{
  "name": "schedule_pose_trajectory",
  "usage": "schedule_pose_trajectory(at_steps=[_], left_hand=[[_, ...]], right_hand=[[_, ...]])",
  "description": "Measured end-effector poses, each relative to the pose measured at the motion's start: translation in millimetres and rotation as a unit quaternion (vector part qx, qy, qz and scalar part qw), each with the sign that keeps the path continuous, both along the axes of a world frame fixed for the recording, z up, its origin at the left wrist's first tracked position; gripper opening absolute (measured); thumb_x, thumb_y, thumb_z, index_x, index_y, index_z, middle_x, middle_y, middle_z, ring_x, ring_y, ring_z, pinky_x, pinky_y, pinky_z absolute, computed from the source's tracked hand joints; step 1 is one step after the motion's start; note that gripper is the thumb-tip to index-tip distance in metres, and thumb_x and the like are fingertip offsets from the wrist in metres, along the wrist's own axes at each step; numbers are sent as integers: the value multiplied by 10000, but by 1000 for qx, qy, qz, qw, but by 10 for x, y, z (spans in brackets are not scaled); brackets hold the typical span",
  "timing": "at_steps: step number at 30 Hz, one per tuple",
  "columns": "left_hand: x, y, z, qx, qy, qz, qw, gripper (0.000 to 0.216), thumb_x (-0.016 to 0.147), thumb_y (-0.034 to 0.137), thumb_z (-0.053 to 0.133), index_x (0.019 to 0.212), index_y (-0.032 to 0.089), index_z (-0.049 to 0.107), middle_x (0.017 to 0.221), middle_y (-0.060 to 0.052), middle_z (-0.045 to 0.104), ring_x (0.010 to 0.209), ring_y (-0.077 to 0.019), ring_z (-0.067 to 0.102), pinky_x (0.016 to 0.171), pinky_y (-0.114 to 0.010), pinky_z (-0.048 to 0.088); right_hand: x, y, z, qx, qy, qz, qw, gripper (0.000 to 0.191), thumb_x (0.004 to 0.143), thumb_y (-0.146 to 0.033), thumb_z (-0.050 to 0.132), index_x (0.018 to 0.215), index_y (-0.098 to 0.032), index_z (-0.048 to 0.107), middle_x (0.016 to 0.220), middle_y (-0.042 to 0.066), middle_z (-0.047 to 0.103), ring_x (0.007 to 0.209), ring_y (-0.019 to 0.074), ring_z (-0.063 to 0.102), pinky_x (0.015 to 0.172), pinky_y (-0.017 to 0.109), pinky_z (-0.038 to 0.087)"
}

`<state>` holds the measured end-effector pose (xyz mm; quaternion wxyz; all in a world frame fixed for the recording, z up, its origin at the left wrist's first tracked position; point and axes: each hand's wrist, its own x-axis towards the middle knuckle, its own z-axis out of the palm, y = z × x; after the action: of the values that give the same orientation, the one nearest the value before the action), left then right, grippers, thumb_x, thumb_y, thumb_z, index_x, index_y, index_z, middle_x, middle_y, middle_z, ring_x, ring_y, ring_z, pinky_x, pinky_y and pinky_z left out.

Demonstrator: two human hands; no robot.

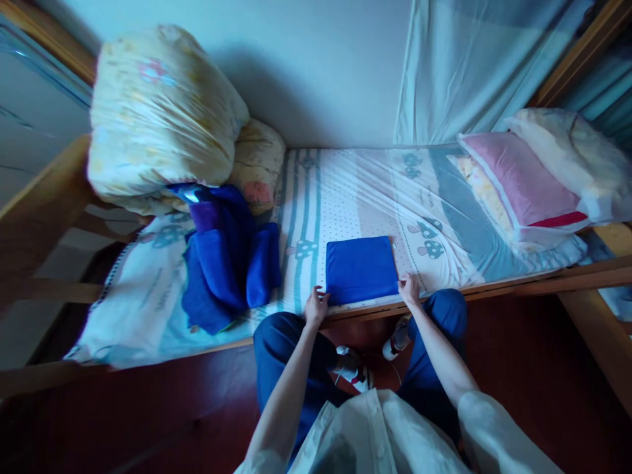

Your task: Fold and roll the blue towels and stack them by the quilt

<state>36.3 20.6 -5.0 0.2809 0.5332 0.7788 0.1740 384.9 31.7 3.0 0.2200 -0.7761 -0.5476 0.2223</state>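
A blue folded cloth (pixel 361 270) lies flat in a near-square shape at the front edge of the bed. At its near left corner is my left hand (pixel 316 307), its thumb and fingers closed on the edge. My right hand (pixel 409 291) pinches the near right corner in the same way. To the left, a rumpled heap of blue cloths (pixel 222 257) rests on the bedsheet; one piece on top looks purple. How many pieces are in the heap I cannot tell.
The patterned bedsheet (pixel 355 191) covers a wooden-framed bed (pixel 523 284). A big yellowish bundle of bedding (pixel 162 118) and a pillow (pixel 259 155) stand at the left. Pink folded bedding (pixel 523 174) and a plastic-wrapped bundle (pixel 573 155) lie at the right. A pale curtain (pixel 459 72) hangs behind.
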Motion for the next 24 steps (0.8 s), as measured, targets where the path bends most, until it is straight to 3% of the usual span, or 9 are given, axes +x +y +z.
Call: schedule_pose_trajectory(at_steps=[4, 9, 13, 16, 24], left_hand=[[28, -268, 38, 146, 91, -143, 975, 390, 954, 325, 538, 1298, 154, 602, 1380, -196, 616, 1279, -311, 596, 1070, -461, 491], [221, -422, -59, 146, 159, -285, 934, 525, 938, 208, 450, 1441, 78, 526, 1553, -209, 484, 1480, -313, 414, 1220, -478, 346], [286, -376, -229, 90, 213, -314, 921, 667, 830, 61, 414, 1493, 12, 472, 1550, -247, 473, 1496, -322, 394, 1243, -501, 300], [295, -292, -318, 67, 227, -315, 919, 673, 841, 39, 384, 1509, 6, 455, 1525, -267, 492, 1483, -328, 415, 1231, -524, 318], [308, -64, -329, 34, 211, -312, 926, 611, 883, 3, 385, 1479, 44, 514, 1433, -279, 572, 1385, -337, 529, 1211, -526, 357]], right_hand=[[-133, -226, 123, 80, -60, 120, 988, 354, 937, -142, 509, 1244, -181, 682, 1203, 134, 728, 1151, 236, 662, 1025, 370, 512], [-215, -427, 123, 60, -92, 240, 965, 489, 919, -125, 504, 1390, -176, 624, 1410, 135, 646, 1335, 239, 568, 1150, 418, 433], [-237, -410, 73, 14, -155, 258, 954, 540, 899, -87, 485, 1429, -101, 588, 1493, 174, 574, 1428, 249, 485, 1183, 422, 391], [-279, -337, 17, -3, -200, 253, 947, 563, 874, -37, 483, 1427, -78, 584, 1485, 193, 576, 1433, 252, 480, 1187, 415, 374], [-357, -148, -91, -39, -214, 255, 942, 532, 899, -1, 493, 1400, -127, 621, 1419, 222, 618, 1375, 313, 543, 1140, 498, 422]])
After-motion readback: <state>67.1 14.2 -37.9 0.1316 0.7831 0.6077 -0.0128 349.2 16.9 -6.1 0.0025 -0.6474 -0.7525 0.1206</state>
